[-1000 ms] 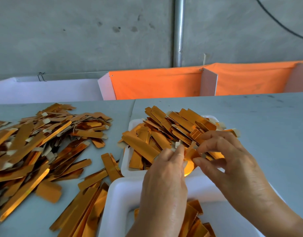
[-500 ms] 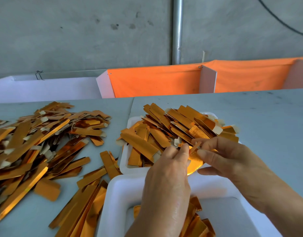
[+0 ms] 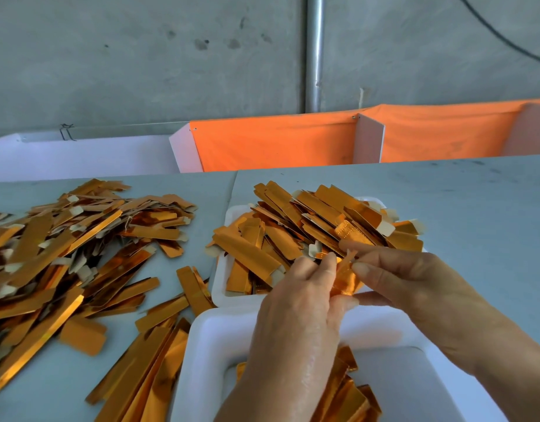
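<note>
Grey worktop (image 3: 475,208) carries a white tray (image 3: 220,278) with a heap (image 3: 287,226) of gold strips. Over its near rim the left hand (image 3: 296,315) and right hand (image 3: 414,284) meet. Curled fingers (image 3: 366,268) of both pinch one strip (image 3: 343,278) from opposite sides, its long axis pointing steeply away from the person.

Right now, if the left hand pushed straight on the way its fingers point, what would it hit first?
Probably the heap of gold strips in the far white tray, just beyond the small gold piece pinched by the left hand and right hand; depth is unclear.
</note>
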Available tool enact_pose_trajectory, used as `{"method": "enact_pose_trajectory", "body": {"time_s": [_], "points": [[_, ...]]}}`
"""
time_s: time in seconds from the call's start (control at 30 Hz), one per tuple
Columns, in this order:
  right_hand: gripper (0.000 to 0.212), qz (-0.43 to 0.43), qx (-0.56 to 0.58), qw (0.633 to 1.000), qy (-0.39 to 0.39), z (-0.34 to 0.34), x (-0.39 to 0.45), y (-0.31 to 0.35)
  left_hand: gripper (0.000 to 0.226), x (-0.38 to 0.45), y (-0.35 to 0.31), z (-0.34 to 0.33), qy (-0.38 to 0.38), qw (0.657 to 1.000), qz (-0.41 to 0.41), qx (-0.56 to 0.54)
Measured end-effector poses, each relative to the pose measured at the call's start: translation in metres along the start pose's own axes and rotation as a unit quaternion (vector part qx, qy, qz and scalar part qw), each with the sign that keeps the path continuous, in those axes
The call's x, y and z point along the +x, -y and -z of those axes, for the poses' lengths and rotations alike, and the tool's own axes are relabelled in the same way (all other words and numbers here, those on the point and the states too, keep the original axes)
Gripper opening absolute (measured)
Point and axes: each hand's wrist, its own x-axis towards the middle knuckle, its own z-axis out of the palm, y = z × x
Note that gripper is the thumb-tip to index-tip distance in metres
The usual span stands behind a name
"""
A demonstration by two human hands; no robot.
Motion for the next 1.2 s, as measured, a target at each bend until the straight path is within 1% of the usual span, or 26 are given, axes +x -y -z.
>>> {"method": "enact_pose_trajectory", "body": {"time_s": [0.07, 0.13, 0.2, 0.3, 0.37, 0.47, 0.53, 0.63, 0.73, 0.8, 0.87, 0.93, 1.1, 1.2], "points": [[0.027, -0.007, 0.050, 0.999, 0.007, 0.000, 0.000, -0.001, 0.061, -0.001, 0.000, 0.000, 0.003, 1.000, 0.003, -0.007], [0.030, -0.023, 0.108, 0.994, 0.006, -0.002, 0.000, -0.003, 0.060, -0.001, -0.001, 0.000, 0.003, 1.000, -0.007, 0.000], [0.029, -0.039, 0.153, 0.987, 0.001, -0.006, 0.001, -0.007, 0.058, 0.000, -0.001, -0.003, 0.003, 1.000, -0.021, 0.012], [0.029, -0.063, 0.182, 0.981, -0.004, -0.007, 0.002, -0.012, 0.055, 0.000, 0.001, -0.004, -0.011, 0.999, -0.028, 0.019], [0.031, -0.056, 0.191, 0.979, 0.034, -0.004, 0.002, -0.010, 0.054, -0.001, 0.003, -0.004, -0.022, 0.999, -0.026, 0.005], [0.027, -0.050, 0.161, 0.981, 0.093, 0.004, -0.001, -0.003, 0.063, -0.002, 0.002, -0.006, -0.020, 0.999, -0.025, -0.017], [0.024, -0.061, 0.135, 0.984, 0.099, 0.007, -0.002, -0.002, 0.066, -0.002, 0.002, -0.007, -0.013, 0.999, -0.030, -0.004], [0.027, -0.060, 0.112, 0.986, 0.105, 0.005, -0.001, -0.003, 0.065, -0.002, 0.003, -0.009, -0.019, 0.998, -0.045, 0.030], [0.031, -0.063, 0.108, 0.989, 0.079, 0.000, 0.000, -0.006, 0.062, -0.002, 0.003, -0.011, -0.027, 0.997, -0.055, 0.055], [0.033, -0.066, 0.131, 0.987, 0.059, -0.004, 0.000, -0.008, 0.059, -0.003, 0.001, -0.011, -0.027, 0.996, -0.057, 0.059], [0.034, -0.067, 0.172, 0.981, 0.064, -0.007, -0.001, -0.009, 0.056, -0.003, 0.001, -0.011, -0.032, 0.996, -0.056, 0.057], [0.033, -0.063, 0.188, 0.978, 0.070, -0.009, -0.001, -0.008, 0.055, -0.002, 0.001, -0.009, -0.035, 0.997, -0.047, 0.049], [0.018, -0.023, 0.105, 0.994, 0.034, -0.001, -0.001, -0.002, 0.058, -0.002, 0.000, -0.005, -0.023, 0.999, -0.021, 0.007], [0.015, -0.020, 0.081, 0.996, 0.041, 0.003, -0.001, -0.002, 0.054, -0.003, -0.001, -0.002, -0.026, 0.999, -0.027, -0.023]]}}
